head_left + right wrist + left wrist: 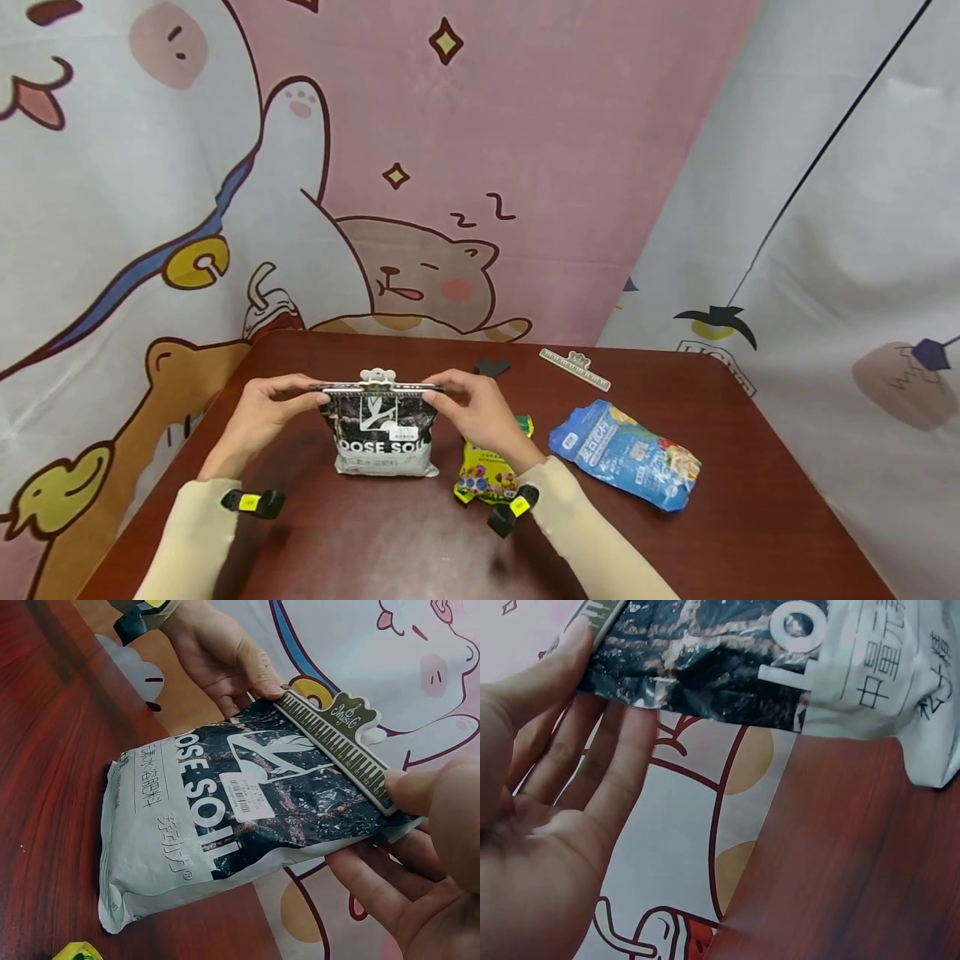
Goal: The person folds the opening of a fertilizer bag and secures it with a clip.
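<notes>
Hands [258, 417] [483, 417] on clip [377, 385] atop "SOIL" bag [384, 463]

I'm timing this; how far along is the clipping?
Looks done: a clip spans the black-and-white bag. In hand: left hand and right hand grip that clipped end. Remaining, probably: the blue bag, showing no clip; a spare clip lies beyond it.

In the head view, our right hand [480, 410] hides part of the yellow packet [487, 482]; the blue packet [626, 458] is partly too small for us to read. The left wrist view crops our soil bag [705, 671] at 2 edges.
</notes>
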`<action>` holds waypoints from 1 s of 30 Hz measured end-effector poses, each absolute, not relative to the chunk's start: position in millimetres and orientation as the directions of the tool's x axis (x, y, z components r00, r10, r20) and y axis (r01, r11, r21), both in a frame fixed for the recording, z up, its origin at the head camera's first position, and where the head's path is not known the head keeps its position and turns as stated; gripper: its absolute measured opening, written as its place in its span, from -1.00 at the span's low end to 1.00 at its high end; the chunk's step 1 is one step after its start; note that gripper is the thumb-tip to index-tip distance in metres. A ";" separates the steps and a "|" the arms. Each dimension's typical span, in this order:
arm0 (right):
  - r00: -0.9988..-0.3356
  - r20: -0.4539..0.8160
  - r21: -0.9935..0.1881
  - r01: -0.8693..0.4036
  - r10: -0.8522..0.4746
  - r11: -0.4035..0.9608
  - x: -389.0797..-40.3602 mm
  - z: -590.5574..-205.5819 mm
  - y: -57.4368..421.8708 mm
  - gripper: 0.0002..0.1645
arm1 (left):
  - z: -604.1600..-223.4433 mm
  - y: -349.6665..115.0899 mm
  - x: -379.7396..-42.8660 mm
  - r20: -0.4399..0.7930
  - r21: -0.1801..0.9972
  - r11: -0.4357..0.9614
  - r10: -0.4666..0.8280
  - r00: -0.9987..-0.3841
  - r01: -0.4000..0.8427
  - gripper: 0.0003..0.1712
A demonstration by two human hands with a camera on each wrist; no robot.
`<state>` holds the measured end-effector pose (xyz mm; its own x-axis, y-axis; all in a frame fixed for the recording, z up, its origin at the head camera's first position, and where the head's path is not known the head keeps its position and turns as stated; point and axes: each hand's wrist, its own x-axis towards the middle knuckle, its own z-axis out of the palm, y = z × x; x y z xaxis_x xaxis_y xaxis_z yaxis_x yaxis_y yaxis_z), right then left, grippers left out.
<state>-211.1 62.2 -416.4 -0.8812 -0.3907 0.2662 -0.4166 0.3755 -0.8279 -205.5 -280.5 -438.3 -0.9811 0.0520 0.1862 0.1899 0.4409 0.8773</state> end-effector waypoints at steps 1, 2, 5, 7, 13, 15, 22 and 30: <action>-0.881 0.271 -0.826 -0.420 -0.388 0.376 -211.2 -417.0 62.2 -0.77 | -438.6 -279.8 -205.2 0.179 0.883 0.433 0.043 -0.983 0.180 -0.64; -0.881 0.274 -0.825 -0.421 -0.385 0.376 -211.0 -417.2 62.3 -0.76 | -438.9 -279.3 -205.1 0.174 0.890 0.422 0.036 -0.984 0.172 -0.63; -0.882 0.277 -0.825 -0.422 -0.380 0.377 -211.2 -418.2 62.2 -0.74 | -439.8 -278.4 -205.0 0.170 0.907 0.387 0.020 -0.985 0.164 -0.62; -0.885 0.274 -0.826 -0.416 -0.376 0.379 -211.6 -419.1 62.1 -0.73 | -439.9 -277.8 -204.8 0.169 0.916 0.366 0.014 -0.985 0.162 -0.62; -0.899 0.257 -0.837 -0.391 -0.355 0.383 -214.0 -421.1 60.7 -0.73 | -436.8 -274.4 -205.2 0.156 0.932 0.329 0.013 -0.988 0.152 -0.63; -0.904 0.250 -0.846 -0.378 -0.346 0.376 -215.3 -420.7 59.8 -0.73 | -436.0 -274.0 -206.3 0.152 0.930 0.339 0.004 -0.988 0.144 -0.61; -0.926 0.215 -0.870 -0.326 -0.310 0.371 -219.8 -418.6 56.6 -0.73 | -434.4 -272.9 -210.0 0.133 0.930 0.347 -0.013 -0.991 0.120 -0.59; -0.936 0.193 -0.898 -0.290 -0.295 0.331 -223.0 -421.6 54.6 -0.70 | -432.2 -271.1 -214.9 0.120 0.944 0.308 0.002 -0.993 0.114 -0.60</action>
<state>-223.0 54.6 -421.6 -0.9358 -0.2948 0.1932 -0.2896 0.3308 -0.8982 -214.9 -271.1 -432.2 -0.9928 0.0017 0.1197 0.1144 0.3083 0.9444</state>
